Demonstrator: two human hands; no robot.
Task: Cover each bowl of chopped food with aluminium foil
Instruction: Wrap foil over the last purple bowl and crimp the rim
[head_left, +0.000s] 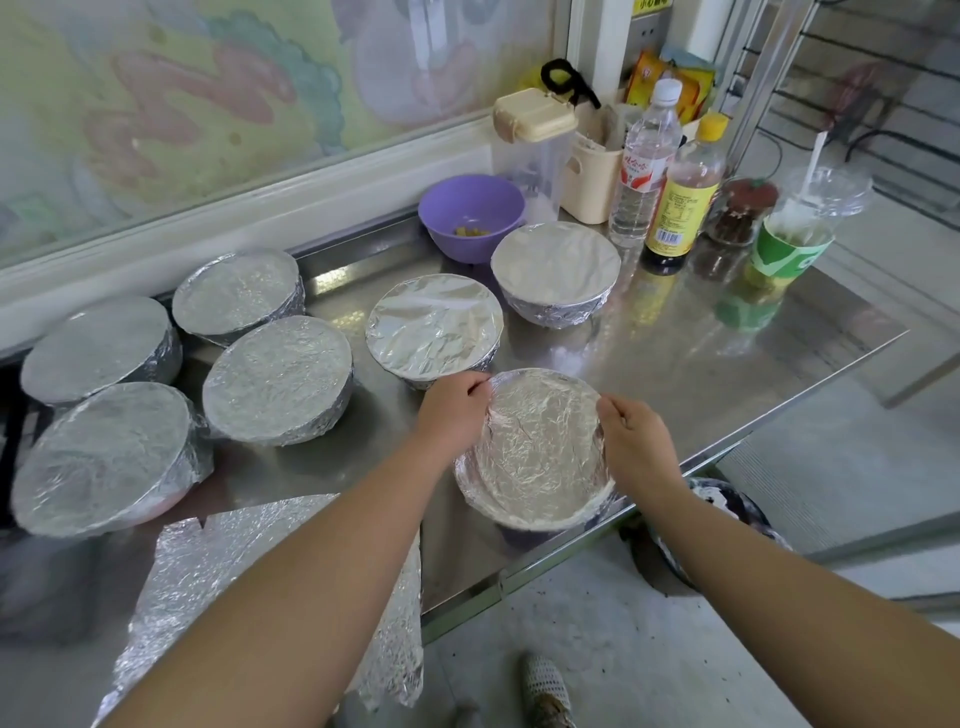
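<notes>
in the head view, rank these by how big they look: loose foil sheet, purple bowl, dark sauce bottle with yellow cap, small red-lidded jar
1. Loose crumpled aluminium foil sheet, though nearness to the camera inflates it.
2. Purple plastic bowl.
3. Dark sauce bottle with yellow cap; narrower than the bowl but taller, so close.
4. Small red-lidded glass jar.

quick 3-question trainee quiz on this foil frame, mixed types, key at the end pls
1. How many bowls on the steel table already carry foil, counting the one under the hands?
2. True or false: the purple bowl is covered with foil.
3. Which hand is on the side of the near bowl that faces the other foil-covered bowls? A) left hand B) right hand

Key
1. Seven.
2. False; it is open, with a few yellowish pieces inside.
3. A. The left hand is at that rim; the right hand is on the opposite edge.
</notes>
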